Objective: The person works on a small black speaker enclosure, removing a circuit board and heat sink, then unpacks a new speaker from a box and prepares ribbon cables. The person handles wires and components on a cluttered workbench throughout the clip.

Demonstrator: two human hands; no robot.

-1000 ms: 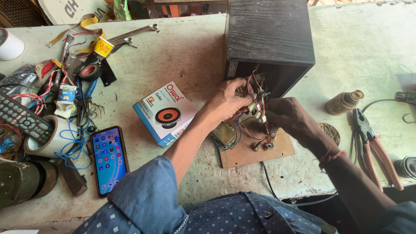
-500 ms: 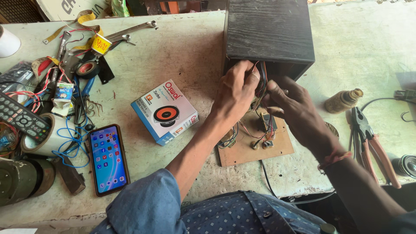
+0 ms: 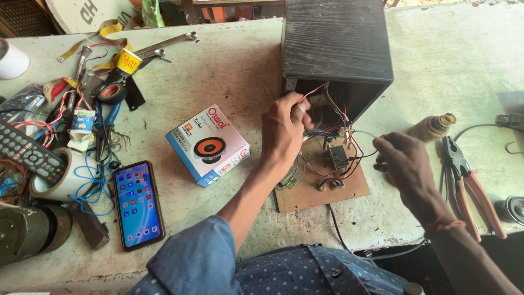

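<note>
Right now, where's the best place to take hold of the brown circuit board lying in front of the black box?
Probably the bare near-right corner of the circuit board, coming from the person's side. It lies flat on the table; parts and wires crowd its far half, running into the black box.

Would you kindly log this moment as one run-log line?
left hand: at black box opening, on wires | right hand: pinching wire beside brown board | pliers: idle

The person wears a blue shirt with a pattern of small pale dots and buttons down the front. The sleeve is rolled up on the left arm, and the left hand (image 3: 284, 128) is bare. A thin red and orange thread is tied around the wrist of the right hand (image 3: 406, 164).
</note>
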